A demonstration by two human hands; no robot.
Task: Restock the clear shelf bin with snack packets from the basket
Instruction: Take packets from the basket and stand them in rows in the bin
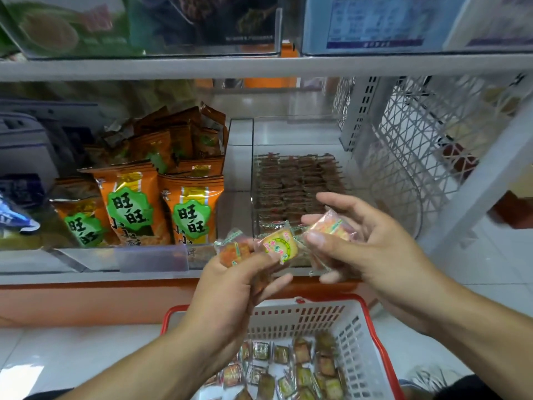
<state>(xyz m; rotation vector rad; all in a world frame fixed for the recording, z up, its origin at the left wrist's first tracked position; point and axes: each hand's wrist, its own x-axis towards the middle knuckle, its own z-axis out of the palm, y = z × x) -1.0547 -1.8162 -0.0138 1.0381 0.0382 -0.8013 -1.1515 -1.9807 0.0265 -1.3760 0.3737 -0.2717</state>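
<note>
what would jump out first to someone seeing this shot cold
Two hands meet mid-frame before the shelf: the left hand and right hand each grip small snack packets. To the left stand bright orange bags; behind the hands sits the clear bin of stacked packets, and below is the red-rimmed basket.

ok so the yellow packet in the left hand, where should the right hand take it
By its free right edge, coming from the right: the yellow packet sticks out of the left hand toward the right hand, which already holds a packet, so pinch lightly.
</note>
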